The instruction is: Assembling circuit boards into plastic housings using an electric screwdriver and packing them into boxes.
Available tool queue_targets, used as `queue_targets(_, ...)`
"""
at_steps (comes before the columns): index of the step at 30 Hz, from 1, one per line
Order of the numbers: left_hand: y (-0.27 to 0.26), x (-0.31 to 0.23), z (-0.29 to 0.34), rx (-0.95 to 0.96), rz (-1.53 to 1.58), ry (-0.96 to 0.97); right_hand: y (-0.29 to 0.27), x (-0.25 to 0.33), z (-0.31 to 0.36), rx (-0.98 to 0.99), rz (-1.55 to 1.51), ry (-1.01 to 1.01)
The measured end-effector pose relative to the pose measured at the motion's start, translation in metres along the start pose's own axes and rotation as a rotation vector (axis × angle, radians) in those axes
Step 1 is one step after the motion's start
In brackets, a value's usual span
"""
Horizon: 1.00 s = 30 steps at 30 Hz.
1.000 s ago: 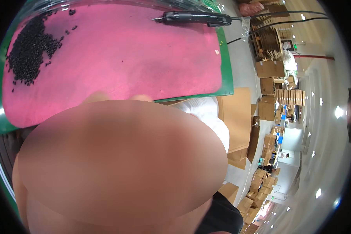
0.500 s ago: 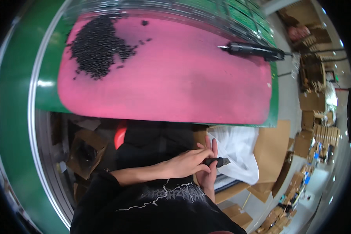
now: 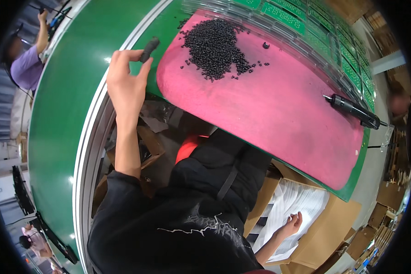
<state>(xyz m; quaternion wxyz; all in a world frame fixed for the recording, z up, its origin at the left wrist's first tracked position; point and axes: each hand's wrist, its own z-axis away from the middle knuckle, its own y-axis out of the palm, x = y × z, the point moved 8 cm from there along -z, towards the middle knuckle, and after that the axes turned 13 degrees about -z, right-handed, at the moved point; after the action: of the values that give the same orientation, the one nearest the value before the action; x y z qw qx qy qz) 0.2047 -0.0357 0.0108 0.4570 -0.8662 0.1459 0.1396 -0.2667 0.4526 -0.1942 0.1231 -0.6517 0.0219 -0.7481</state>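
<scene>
My left hand (image 3: 127, 84) is raised over the green surface at the left. Between its thumb and fingers it pinches a short black cylindrical piece (image 3: 149, 49), whose exact kind I cannot make out. Low on the right, my right hand (image 3: 289, 226) is over white foam sheeting (image 3: 301, 198) in an open cardboard box (image 3: 322, 228). Its fingers are loosely bent and somewhat apart, with nothing seen in them. Whether it touches the sheeting is unclear. A heap of small black parts (image 3: 214, 48) lies on the pink mat (image 3: 265, 114), to the right of my left hand.
A black electric screwdriver (image 3: 353, 111) lies at the mat's right end. Clear trays with green circuit boards (image 3: 283, 17) line its far edge. A metal rail (image 3: 89, 118) borders the green conveyor (image 3: 55, 137). Across it, a person in a purple top (image 3: 27, 68) is at work.
My hands have parted. The left one carried the black piece up and left to the green surface, while the right moved down and right over the box. The view has turned left.
</scene>
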Motion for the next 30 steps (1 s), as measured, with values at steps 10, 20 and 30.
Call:
queue_targets(10,-0.026,-0.074,0.013,0.198,0.717,0.309,-0.221,-0.188,0.034,-0.726,1.056,0.372)
queue_targets(20,-0.112,-0.197,0.079,0.921,2.298,0.988,-0.206,-0.220,0.053,-0.636,1.313,0.274)
queue_targets(30,-0.125,-0.260,0.116,1.315,2.359,1.392,-0.178,-0.205,0.066,-0.702,1.244,0.307)
